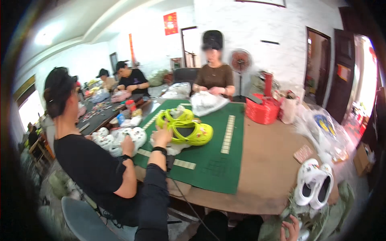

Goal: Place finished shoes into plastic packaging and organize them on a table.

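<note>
A pair of yellow-green clogs (193,134) with small charms sits on the green mat (213,176), one partly behind the other. Stretched far forward, my left hand (162,137) is at the near left end of these clogs, its fingers closed at the edge of one; part of the grip is hidden. White plastic wrapping (179,149) lies under and beside them. Low at the right, my right hand (290,229) has its fingers bent and apart, with nothing visible in them. It is beside a green woven sack (275,229), below a pair of white clogs (307,180).
A co-worker (86,160) sits close at my left with more white clogs (134,138). Across the table another person (215,76) handles a white plastic bag (207,102). A red basket (261,110) and clear plastic bags (321,124) stand at the far right. A cable (189,205) hangs near my left arm.
</note>
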The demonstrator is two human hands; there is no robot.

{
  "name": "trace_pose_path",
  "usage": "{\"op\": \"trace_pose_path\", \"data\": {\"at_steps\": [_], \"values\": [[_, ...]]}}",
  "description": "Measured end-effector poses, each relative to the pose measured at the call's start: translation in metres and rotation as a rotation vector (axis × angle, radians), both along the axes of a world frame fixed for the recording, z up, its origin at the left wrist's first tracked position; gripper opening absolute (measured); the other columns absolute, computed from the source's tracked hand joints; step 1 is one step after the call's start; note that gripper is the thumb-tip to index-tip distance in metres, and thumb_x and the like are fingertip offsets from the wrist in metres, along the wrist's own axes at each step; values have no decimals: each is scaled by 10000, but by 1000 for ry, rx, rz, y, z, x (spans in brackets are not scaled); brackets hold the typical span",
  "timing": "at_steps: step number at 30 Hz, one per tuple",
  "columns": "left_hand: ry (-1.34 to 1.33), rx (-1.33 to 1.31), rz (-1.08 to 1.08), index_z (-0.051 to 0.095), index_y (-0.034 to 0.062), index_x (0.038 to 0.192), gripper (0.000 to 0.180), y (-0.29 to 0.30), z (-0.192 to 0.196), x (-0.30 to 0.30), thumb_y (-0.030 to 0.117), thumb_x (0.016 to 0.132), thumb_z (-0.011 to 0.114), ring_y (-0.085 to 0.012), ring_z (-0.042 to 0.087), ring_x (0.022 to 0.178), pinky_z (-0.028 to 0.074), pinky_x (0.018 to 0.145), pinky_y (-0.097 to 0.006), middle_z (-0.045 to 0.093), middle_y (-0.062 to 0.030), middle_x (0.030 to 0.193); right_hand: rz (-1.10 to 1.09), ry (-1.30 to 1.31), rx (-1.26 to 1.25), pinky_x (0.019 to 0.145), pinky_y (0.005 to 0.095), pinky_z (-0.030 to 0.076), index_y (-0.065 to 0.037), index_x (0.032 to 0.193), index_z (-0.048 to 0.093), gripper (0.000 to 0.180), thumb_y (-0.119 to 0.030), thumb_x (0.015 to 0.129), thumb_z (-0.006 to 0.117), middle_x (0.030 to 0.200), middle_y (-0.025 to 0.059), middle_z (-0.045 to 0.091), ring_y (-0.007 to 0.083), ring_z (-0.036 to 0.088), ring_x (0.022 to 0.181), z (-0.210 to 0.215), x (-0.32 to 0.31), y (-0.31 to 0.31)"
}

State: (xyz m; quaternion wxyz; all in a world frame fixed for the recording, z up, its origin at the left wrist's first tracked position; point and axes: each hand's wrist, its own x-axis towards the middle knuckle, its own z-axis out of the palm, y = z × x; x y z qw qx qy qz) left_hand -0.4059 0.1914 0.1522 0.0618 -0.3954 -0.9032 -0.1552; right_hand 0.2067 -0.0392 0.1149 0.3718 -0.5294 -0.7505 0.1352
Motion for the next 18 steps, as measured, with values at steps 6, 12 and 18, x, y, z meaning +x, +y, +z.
{"op": "trace_pose_path", "data": {"at_steps": [6,12,18], "values": [[-120,137,-62,365,197,1375,648,4,4,1,486,827,558,-535,291,1267,322,1005,-568,204,-339,1418,35,138,-180,944,380,396,-22,1078,599,221,-11,860,565,1241,178,497,362,484,1140,-19,-4,-3],[-175,198,-185,498,162,1229,678,-1,4,7,492,671,696,-605,230,1252,298,1038,-536,-19,-363,1445,90,22,-54,914,379,418,-22,1066,602,193,-10,880,551,1244,160,500,347,496,1116,-6,-9,8],[-147,170,-167,564,124,1095,620,-6,-4,-7,511,634,713,-547,276,1249,301,1011,-555,145,-386,1380,87,-27,8,944,395,379,-34,1039,617,185,-5,862,571,1213,137,534,341,496,1115,1,-15,8]]}}
